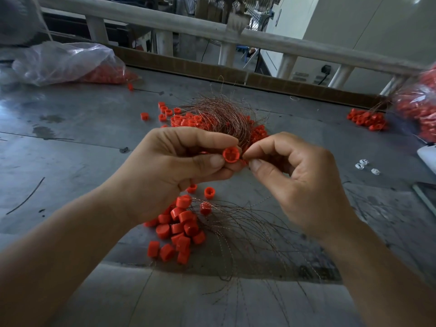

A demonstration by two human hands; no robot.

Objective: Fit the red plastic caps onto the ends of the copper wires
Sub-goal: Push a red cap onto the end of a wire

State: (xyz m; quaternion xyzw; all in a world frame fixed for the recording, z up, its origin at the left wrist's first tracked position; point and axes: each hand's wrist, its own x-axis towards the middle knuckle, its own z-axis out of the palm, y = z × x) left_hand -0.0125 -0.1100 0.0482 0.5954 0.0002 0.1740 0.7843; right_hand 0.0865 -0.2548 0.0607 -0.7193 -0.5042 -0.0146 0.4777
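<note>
My left hand (174, 159) pinches a red cap (231, 155) between thumb and forefinger, its hollow side facing me. My right hand (292, 175) pinches something thin right beside the cap, most likely a copper wire end, though it is too fine to see. Behind the hands lies a bundle of copper wires (224, 114) over loose red caps (186, 119). Under my hands, a pile of capped wires (179, 227) fans out to the right across the grey metal table (70, 128).
A clear plastic bag of red caps (70, 64) lies at the back left. Another bag (417, 107) and a cluster of capped wires (366, 119) sit at the right edge. Small white pieces (365, 165) lie to the right. A railing (188, 27) runs behind the table.
</note>
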